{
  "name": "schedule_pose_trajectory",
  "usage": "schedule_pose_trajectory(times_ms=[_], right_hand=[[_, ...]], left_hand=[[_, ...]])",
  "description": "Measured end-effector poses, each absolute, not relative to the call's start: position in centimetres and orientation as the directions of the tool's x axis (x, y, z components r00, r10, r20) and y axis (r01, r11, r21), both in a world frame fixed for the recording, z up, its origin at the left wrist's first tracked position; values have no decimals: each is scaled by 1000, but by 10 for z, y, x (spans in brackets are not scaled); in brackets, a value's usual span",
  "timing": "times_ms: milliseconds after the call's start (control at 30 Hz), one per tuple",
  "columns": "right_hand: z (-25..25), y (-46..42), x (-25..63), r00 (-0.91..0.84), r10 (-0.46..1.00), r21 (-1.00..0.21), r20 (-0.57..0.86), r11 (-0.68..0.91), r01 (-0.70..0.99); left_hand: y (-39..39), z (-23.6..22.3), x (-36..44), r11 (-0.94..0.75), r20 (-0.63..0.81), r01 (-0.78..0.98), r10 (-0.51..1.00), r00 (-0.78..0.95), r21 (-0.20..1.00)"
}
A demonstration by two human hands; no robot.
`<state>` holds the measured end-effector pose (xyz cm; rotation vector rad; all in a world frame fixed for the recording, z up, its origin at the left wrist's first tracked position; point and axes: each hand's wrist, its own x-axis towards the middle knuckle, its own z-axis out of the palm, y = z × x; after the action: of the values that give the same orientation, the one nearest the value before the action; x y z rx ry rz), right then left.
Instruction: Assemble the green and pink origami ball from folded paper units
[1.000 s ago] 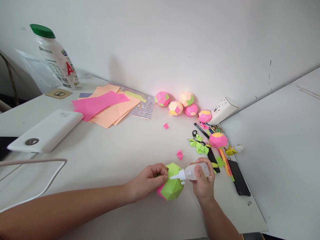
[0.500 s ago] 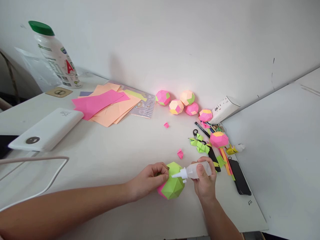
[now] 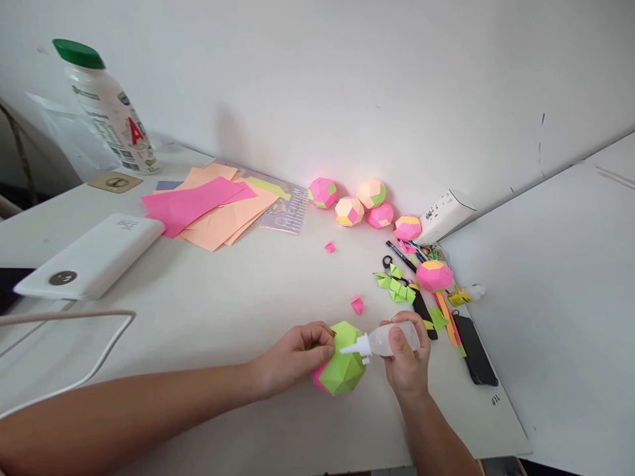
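Note:
A faceted paper ball [image 3: 343, 373], mostly lime green with pink at its lower left, rests on the white table. My left hand [image 3: 297, 354] is closed at its left side, with thumb and fingertips pinching its edge; part of the ball is hidden behind them. My right hand [image 3: 409, 363] is wrapped round a translucent glue bottle [image 3: 381, 340], tilted nearly level. The bottle's white nozzle points left, its tip at the green face beside my left fingertips. Whether glue is coming out is too small to tell. Just beyond the ball lies a small folded pink paper piece [image 3: 357, 304].
Several finished paper balls [image 3: 349, 211] sit along the wall. Green folded pieces [image 3: 397, 287], a black phone-like object [image 3: 475, 350] and a yellow-labelled bottle [image 3: 461, 295] lie right. Paper sheets [image 3: 213, 205], a white power bank [image 3: 94, 254] and a green-capped bottle [image 3: 114, 119] stand left.
Almost nothing differs. Both hands, the ball and the glue bottle hold the same places; the whole view has shifted very slightly.

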<state>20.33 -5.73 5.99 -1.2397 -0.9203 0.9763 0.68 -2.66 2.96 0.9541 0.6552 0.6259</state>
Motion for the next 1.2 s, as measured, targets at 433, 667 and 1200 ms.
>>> schedule_pose_trajectory(times_ms=[433, 667, 1200], right_hand=[[60, -57, 203, 309, 947, -994, 86, 103, -39], [60, -57, 204, 300, 948, -993, 105, 117, -23], [61, -56, 205, 328, 941, -994, 81, 102, -48]], left_hand=[[-26, 30, 7, 437, -214, -204, 731, 648, 876], [-27, 30, 7, 454, -222, -203, 718, 659, 867], [-25, 30, 7, 432, -215, -190, 725, 654, 882]])
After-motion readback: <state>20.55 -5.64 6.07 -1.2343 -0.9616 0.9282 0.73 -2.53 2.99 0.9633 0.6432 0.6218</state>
